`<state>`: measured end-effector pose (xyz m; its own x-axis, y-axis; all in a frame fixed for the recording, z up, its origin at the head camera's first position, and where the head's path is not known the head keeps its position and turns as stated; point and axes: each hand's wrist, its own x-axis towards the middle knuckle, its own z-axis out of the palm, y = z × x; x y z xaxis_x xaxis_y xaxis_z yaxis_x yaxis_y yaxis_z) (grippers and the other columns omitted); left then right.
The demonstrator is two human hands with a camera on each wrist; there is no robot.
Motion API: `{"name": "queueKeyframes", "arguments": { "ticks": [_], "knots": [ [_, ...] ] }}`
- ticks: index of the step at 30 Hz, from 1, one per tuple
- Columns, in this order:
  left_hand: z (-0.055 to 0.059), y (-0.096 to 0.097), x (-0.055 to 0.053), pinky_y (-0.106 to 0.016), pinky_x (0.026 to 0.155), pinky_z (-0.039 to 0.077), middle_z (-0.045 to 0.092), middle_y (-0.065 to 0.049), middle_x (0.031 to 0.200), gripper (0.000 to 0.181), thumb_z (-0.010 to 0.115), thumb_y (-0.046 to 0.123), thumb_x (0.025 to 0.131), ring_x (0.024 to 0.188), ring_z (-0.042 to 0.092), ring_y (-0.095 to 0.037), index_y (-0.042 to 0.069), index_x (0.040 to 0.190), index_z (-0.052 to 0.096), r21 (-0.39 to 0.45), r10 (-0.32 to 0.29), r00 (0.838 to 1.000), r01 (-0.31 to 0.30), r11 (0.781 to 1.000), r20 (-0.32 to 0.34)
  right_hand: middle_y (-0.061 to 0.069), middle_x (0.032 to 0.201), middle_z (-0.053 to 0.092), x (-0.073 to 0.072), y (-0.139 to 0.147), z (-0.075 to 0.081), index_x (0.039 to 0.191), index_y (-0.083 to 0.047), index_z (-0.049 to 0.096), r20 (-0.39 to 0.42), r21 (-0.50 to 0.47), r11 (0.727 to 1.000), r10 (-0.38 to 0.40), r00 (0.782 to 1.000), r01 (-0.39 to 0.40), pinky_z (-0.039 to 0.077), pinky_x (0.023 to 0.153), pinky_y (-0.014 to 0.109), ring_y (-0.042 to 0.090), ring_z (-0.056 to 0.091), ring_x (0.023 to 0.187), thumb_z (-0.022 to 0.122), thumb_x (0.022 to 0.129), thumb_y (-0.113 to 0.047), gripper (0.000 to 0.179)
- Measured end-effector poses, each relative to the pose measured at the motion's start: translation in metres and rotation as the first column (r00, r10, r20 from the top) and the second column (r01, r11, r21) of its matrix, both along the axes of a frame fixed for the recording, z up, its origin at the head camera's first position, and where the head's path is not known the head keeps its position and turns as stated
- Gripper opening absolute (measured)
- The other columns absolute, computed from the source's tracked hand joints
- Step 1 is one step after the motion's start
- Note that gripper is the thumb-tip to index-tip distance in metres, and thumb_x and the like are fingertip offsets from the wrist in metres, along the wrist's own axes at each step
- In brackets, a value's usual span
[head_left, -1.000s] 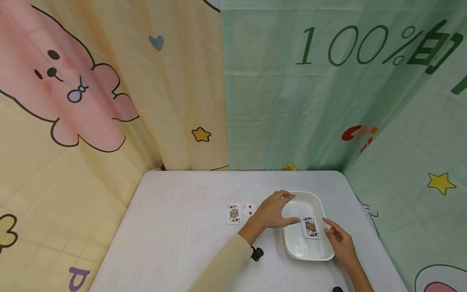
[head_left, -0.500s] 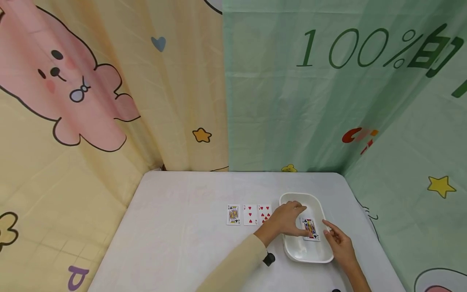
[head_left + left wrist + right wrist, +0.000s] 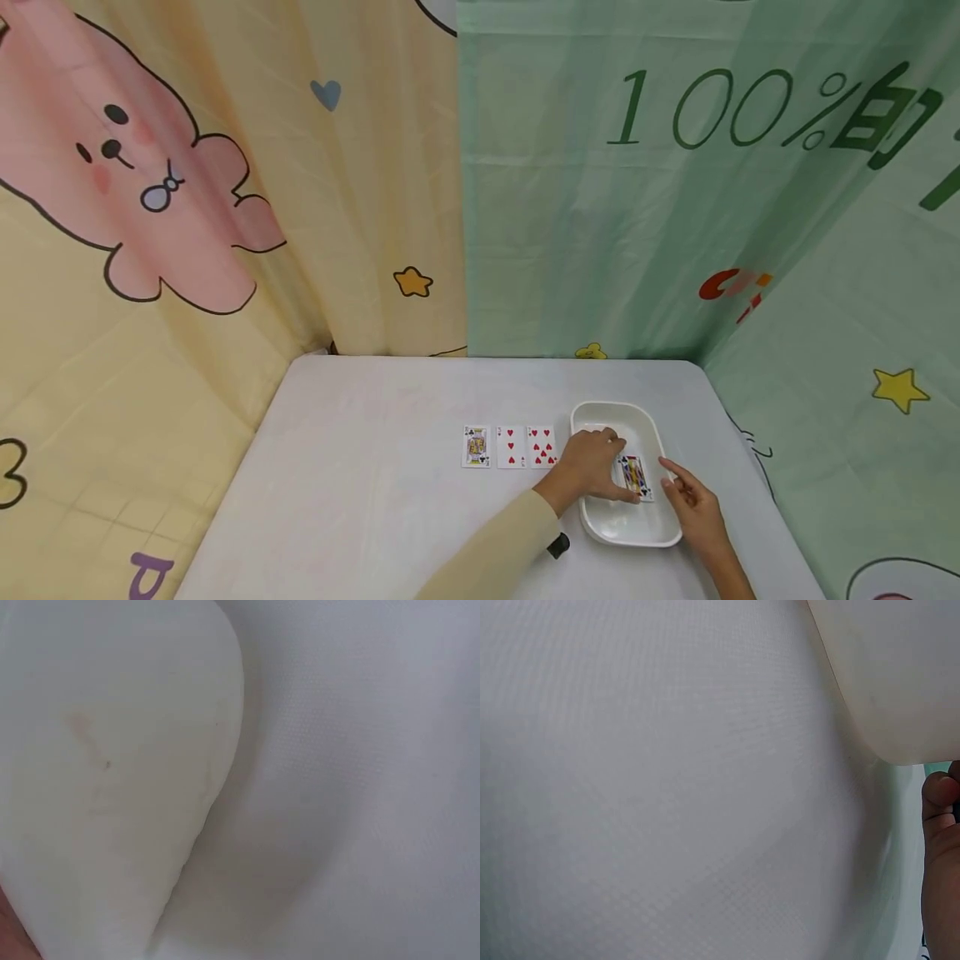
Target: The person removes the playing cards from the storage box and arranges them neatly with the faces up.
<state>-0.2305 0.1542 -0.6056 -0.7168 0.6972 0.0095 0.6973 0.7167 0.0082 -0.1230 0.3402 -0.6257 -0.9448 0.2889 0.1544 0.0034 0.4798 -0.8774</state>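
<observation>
A white tray stands on the table's right part. Inside lies a face card, a jack or a similar court card. My left hand reaches over the tray's left rim from a beige sleeve. Its thumb is at the card's near edge and its fingertips are near the far edge, spread apart. Whether they press on the card is hidden. My right hand rests at the tray's right rim, index finger and thumb on it. In the right wrist view, my fingers sit close by the tray's corner.
Left of the tray lie a king of clubs, a three of hearts and a higher heart card in a row. The white tabletop stretches left of them. Printed curtains surround the table.
My left hand has moved right and slightly nearer, from the tray's left rim to over the card inside. This uncovered the heart cards. The right hand has stayed at the rim.
</observation>
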Motion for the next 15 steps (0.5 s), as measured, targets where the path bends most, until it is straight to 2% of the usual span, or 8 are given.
{"name": "queueKeyframes", "arguments": {
  "ticks": [5,9,15],
  "knots": [
    [0.003,0.005,0.004,-0.024,0.096,0.048,0.059,0.013,0.132,0.099,0.055,0.097,0.068,0.11,0.063,-0.006,0.031,0.142,0.057,-0.065,0.015,1.0,-0.016,0.998,-0.016,-0.001,0.08,0.046,0.007,-0.01,0.02,0.133,0.009,0.061,0.009,-0.004,1.0,-0.002,1.0,0.002,0.037,0.048,0.03,0.004,0.039,0.058,0.063,0.101,-0.004,0.034],
    [0.002,0.01,0.008,-0.024,0.096,0.046,0.058,0.015,0.125,0.1,0.054,0.1,0.064,0.106,0.062,-0.004,0.033,0.137,0.058,-0.119,0.044,0.999,-0.047,0.992,-0.028,-0.001,0.08,0.046,0.009,-0.011,0.023,0.134,0.008,0.061,0.031,-0.017,1.0,-0.004,1.0,0.005,0.037,0.048,0.03,0.004,0.039,0.058,0.062,0.102,-0.005,0.034],
    [-0.002,0.014,0.011,-0.025,0.099,0.042,0.058,0.018,0.127,0.103,0.06,0.101,0.057,0.113,0.058,-0.004,0.034,0.135,0.059,-0.182,0.081,0.995,-0.092,0.979,-0.063,-0.002,0.08,0.047,0.006,-0.011,0.024,0.135,0.008,0.06,0.038,-0.03,1.0,0.001,0.999,0.0,0.037,0.048,0.03,0.005,0.039,0.057,0.062,0.102,-0.005,0.035]
  ]
}}
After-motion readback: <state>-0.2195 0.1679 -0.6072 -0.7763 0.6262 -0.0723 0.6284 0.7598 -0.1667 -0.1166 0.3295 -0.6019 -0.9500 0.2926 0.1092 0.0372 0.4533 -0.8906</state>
